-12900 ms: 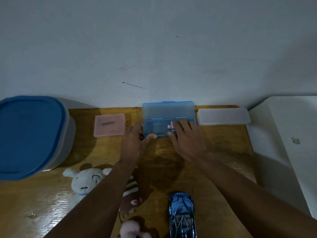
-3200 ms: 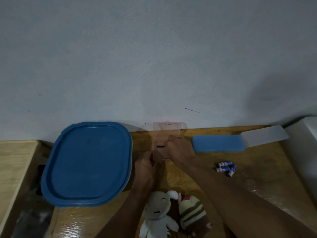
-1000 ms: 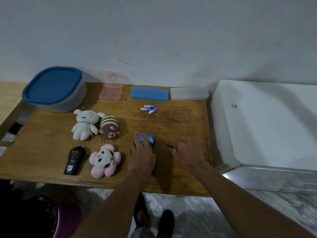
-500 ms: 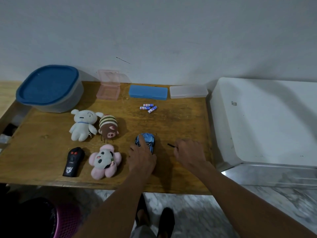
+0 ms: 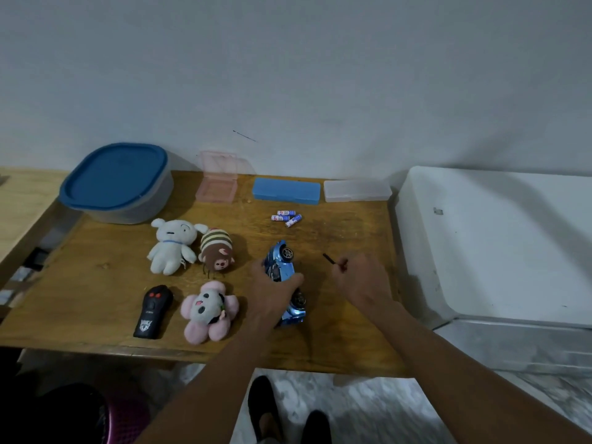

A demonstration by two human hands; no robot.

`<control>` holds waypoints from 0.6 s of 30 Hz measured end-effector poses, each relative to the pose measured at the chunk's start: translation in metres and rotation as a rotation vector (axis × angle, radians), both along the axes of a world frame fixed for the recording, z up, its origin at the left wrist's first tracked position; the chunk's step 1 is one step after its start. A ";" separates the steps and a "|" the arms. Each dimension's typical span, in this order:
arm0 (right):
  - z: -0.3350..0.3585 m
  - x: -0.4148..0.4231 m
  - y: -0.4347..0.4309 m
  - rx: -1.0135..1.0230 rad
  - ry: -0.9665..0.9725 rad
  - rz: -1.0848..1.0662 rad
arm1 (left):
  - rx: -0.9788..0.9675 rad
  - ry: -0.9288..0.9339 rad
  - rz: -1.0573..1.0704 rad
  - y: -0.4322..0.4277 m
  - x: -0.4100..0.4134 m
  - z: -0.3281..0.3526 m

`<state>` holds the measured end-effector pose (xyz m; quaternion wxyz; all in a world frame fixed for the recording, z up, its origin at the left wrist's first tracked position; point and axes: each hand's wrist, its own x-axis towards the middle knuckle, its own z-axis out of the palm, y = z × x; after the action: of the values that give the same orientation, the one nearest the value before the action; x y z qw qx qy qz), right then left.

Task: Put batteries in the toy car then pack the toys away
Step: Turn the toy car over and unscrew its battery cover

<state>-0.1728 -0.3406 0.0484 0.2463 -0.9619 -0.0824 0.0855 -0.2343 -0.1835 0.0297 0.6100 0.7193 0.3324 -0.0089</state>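
At the far left of the wooden surface (image 5: pixel 96 283) stands the blue-lidded container (image 5: pixel 115 177), its lid on, so we take it that no packing has begun. The black remote control (image 5: pixel 153 310), the white plush (image 5: pixel 171 246), the pink flower plush (image 5: pixel 208 310) and the striped plush (image 5: pixel 216 251) all lie out in the open. Behind them the small pink case (image 5: pixel 217 187) stands open.

Right of the plush toys, the left hand (image 5: pixel 272 293) grips the blue toy car (image 5: pixel 282 267), which is tipped onto its side with its wheels facing right. Three batteries (image 5: pixel 286 217) lie loose beyond it, just in front of the closed blue case (image 5: pixel 286 190), so we judge that none is in the car yet. The right hand (image 5: pixel 362 283), near the car but apart from it, pinches a thin dark tool (image 5: pixel 330 259), perhaps a small screwdriver; we cannot tell for sure. A closed clear case (image 5: pixel 357 190) sits at the back right.

We would say the task is in its early part: the battery compartment has yet to be opened, the batteries fitted, and every toy put away.
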 end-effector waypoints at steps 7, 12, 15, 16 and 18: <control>0.039 0.007 0.016 0.345 -0.028 -0.140 | -0.910 -0.111 0.075 0.009 -0.023 0.024; 0.061 0.004 0.026 0.608 -0.019 -0.226 | -1.134 -0.232 0.032 0.021 -0.024 0.022; 0.068 0.003 0.035 0.689 0.029 -0.258 | -1.118 -0.176 -0.054 0.034 -0.017 0.022; 0.069 0.003 0.039 0.700 0.036 -0.262 | -1.106 -0.161 -0.095 0.038 -0.014 0.023; 0.071 0.002 0.048 0.725 0.050 -0.294 | -1.074 -0.109 -0.170 0.048 -0.008 0.025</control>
<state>-0.1706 -0.2928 0.1191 0.5817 -0.8117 0.0373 0.0382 -0.2423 -0.1360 0.0550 0.9050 0.3304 0.1898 -0.1892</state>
